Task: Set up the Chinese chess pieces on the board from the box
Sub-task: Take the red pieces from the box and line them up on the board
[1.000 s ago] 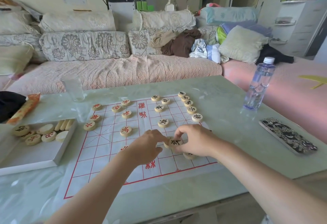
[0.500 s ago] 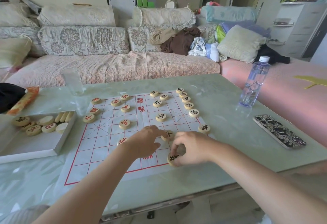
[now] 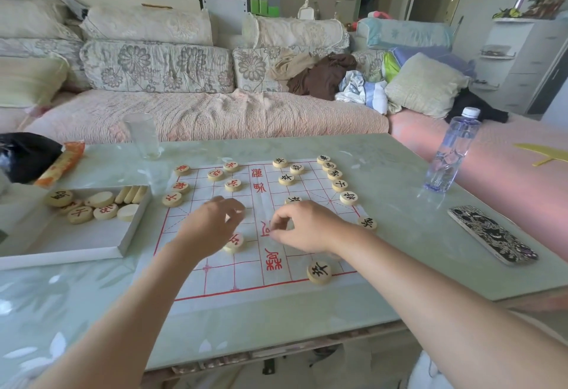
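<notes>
The paper board (image 3: 215, 281) with its red grid lies in the middle of the table. Red pieces (image 3: 232, 185) stand on its far left part and black pieces (image 3: 339, 185) along its far right edge. One black piece (image 3: 319, 271) sits alone near the front right corner. My left hand (image 3: 209, 228) hovers over the board's left half, fingers curled down; a red piece (image 3: 235, 242) shows just beneath it. My right hand (image 3: 307, 228) is over the centre line, thumb and forefinger pinched with nothing visible between them. The white box (image 3: 92, 244) at left holds several loose pieces (image 3: 58, 198).
A drinking glass (image 3: 143, 136) stands beyond the board's far left corner. A water bottle (image 3: 451, 151) and a patterned phone (image 3: 491, 235) are on the table's right side. A snack packet (image 3: 61, 164) and a black bag (image 3: 24, 155) lie far left. A sofa runs behind.
My right hand set a black piece down near the board's front right corner, let go and moved back to the centre. My left hand shifted left, away from the black pieces.
</notes>
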